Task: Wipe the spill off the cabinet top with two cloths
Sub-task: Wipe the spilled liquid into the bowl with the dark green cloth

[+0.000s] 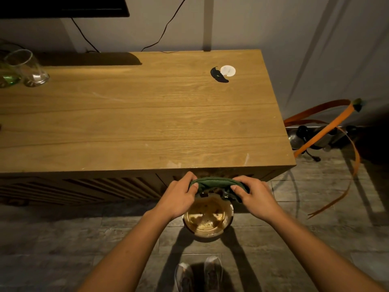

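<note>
**Both hands grip green cloth over bowl, in front of cabinet**

Left hand point(179, 197) and right hand point(255, 197) each closed around one end of a rolled-up green cloth point(216, 183), fingers curled over the top, thumbs pressing from the near side. Cloth stretched between the two hands, bunched into a thick roll. It is off the cabinet, held just below the front edge and above a round bowl point(208, 220) on the floor. Bowl holds brownish liquid with foam patches.

Wooden cabinet top point(147, 114) looks mostly bare; a few pale smears near the front edge, right of centre. Cannot tell whether these are wet. Only one cloth in view.

Far right of the top: small white disc point(228, 71) with a dark object point(217, 75) touching its left side. Far left: clear glass point(27, 67), tilted look from lens, next to a green-tinted glass item at frame edge.

Black cables point(166, 28) hang down the wall behind. Orange straps point(324, 127) lie on the floor right of the cabinet. Person's shoes point(199, 272) visible at bottom, behind the bowl.
</note>
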`<state>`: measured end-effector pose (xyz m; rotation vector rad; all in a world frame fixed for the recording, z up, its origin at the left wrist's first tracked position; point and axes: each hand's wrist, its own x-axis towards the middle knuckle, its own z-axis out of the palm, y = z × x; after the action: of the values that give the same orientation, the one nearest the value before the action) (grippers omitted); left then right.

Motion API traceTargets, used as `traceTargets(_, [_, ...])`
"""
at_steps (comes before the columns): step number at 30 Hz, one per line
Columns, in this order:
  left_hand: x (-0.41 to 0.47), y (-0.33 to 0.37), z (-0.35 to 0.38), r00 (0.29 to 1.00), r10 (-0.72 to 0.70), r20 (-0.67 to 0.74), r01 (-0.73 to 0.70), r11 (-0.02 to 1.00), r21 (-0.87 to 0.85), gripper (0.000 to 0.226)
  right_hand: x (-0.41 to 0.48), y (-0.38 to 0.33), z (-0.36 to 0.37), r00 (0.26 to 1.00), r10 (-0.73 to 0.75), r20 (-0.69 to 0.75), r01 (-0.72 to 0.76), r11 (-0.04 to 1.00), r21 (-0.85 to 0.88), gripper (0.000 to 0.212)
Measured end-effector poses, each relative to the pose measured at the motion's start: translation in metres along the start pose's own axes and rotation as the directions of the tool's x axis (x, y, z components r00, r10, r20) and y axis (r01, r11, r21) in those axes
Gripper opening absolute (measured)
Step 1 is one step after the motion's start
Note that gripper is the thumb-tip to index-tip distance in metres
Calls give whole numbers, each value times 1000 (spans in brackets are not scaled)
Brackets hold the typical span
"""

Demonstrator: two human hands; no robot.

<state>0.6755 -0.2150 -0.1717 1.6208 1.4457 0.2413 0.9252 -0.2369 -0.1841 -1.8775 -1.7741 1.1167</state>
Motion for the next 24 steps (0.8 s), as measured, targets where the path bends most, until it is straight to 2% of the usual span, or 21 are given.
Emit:
traceTargets(7, [2,12,-21,1000,23,-8,-23,999,-31,7,18,-20,-24,999,-36,15,36,999,-9,9])
traceTargets(11, [4,24,-49,999,-10,38,13,995,-97,9,34,-50,-53,990,-16,142,6,998,70,11])
traceTargets(14, [8,33,-82,998,5,64,4,989,-150,10,44,-80,-78,970,-54,237,28,993,113,14])
traceTargets(18, [15,46,-129,1000,16,-7,-17,971,-238,15,64,-120,-101,951,-100,294,62,989,137,23])
traceTargets(21, [19,55,-155,998,5,-61,-22,958,-287,10,85,-143,-114,941,-125,315,80,985,153,32])
traceTargets(24, [30,57,-170,996,9,-86,-32,961,-276,13,109,-157,-123,930,-124,346,98,991,90,29])
